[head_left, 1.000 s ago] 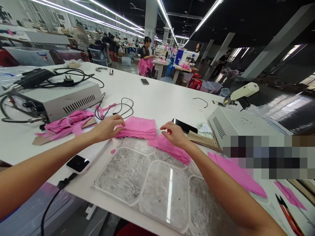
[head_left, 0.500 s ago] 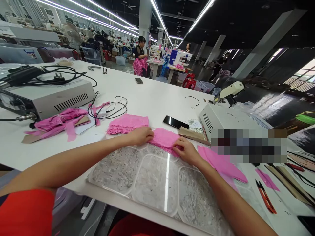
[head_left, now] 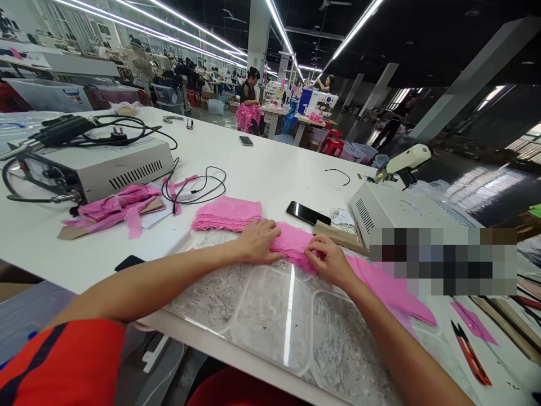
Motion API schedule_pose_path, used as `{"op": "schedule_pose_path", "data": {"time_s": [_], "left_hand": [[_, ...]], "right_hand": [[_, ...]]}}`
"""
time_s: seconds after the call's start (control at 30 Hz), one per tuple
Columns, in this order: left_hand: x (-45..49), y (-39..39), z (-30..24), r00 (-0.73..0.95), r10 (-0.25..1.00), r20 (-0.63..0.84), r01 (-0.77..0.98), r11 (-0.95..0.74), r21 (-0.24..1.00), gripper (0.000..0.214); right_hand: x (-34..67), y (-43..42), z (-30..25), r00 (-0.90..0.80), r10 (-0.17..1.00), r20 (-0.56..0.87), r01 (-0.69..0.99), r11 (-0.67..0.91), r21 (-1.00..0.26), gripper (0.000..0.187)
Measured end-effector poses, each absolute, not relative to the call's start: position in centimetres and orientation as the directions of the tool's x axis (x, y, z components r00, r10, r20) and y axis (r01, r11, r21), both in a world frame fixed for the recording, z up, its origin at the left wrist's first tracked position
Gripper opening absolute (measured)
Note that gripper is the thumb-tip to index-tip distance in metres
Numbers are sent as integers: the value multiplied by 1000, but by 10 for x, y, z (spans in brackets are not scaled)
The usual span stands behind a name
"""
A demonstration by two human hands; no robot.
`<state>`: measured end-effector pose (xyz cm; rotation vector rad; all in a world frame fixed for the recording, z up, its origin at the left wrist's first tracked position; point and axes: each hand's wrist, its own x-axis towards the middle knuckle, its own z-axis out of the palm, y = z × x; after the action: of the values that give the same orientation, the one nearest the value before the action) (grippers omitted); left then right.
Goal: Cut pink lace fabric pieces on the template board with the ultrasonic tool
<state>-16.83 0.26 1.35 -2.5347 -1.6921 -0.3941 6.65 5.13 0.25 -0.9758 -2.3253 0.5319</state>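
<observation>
In front of me a small stack of pink fabric pieces (head_left: 292,239) lies at the back edge of a clear-covered, stone-patterned mat (head_left: 270,321). My left hand (head_left: 261,242) is closed round the stack's left end, thumb at the front and fingers behind. At the right end, my right hand (head_left: 328,256) pinches the layered edge between thumb and fingers. A thicker pile of pink fabric (head_left: 228,213) sits just left of and behind my left hand. More flat pink fabric (head_left: 391,287) lies to the right, partly behind my right forearm.
A black phone (head_left: 308,213) and a brown cardboard strip (head_left: 340,237) lie behind the stack. Grey boxy machines stand left (head_left: 122,163) and right (head_left: 406,211). Orange-handled thread snips (head_left: 471,352) rest at the right. A coiled black cable (head_left: 203,189) lies beyond the pile.
The view has shifted slightly, so the table things appear further right. My left hand has spread its grip, with the thumb now lower along the stack's front. My right hand stays at the right end.
</observation>
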Motion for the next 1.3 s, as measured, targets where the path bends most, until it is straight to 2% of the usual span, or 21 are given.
{"op": "schedule_pose_path", "data": {"time_s": [0.13,0.17,0.33,0.43,0.5,0.57,0.63,0.73,0.8,0.87,0.93,1.3], "left_hand": [[-160,5,7,413,866,283,906,-423,-28,13],[-165,2,7,425,857,291,902,-430,-49,9],[-205,-46,8,540,789,294,840,-529,-124,19],[-223,-87,11,636,726,262,770,-617,-160,21],[-228,-102,16,648,731,217,761,-636,-130,15],[-226,-101,22,583,793,175,810,-583,-57,10],[-221,-83,25,469,871,145,880,-476,11,14],[-209,-43,23,411,900,146,907,-420,36,15],[-203,-20,17,407,904,130,907,-417,57,14],[-200,-5,11,406,906,117,906,-416,82,10],[-200,2,8,405,908,111,902,-416,113,17],[-215,-1,2,405,905,128,864,-424,270,18]], "right_hand": [[68,31,9,-635,692,344,505,709,-493,16],[69,24,10,-656,674,341,500,726,-472,15],[69,-18,8,-776,557,297,410,802,-434,17],[65,-38,7,-858,482,178,352,805,-477,18],[61,-40,9,-884,452,116,328,778,-536,15],[55,-31,13,-869,477,127,317,736,-598,13],[48,-13,16,-804,567,179,337,682,-648,12],[34,18,13,-661,729,179,389,537,-748,15],[26,34,7,-612,778,141,397,456,-797,22],[23,44,0,-605,788,112,408,428,-806,26],[23,47,-6,-608,789,91,424,420,-802,26],[29,50,-7,-625,780,38,451,400,-798,26]]}}
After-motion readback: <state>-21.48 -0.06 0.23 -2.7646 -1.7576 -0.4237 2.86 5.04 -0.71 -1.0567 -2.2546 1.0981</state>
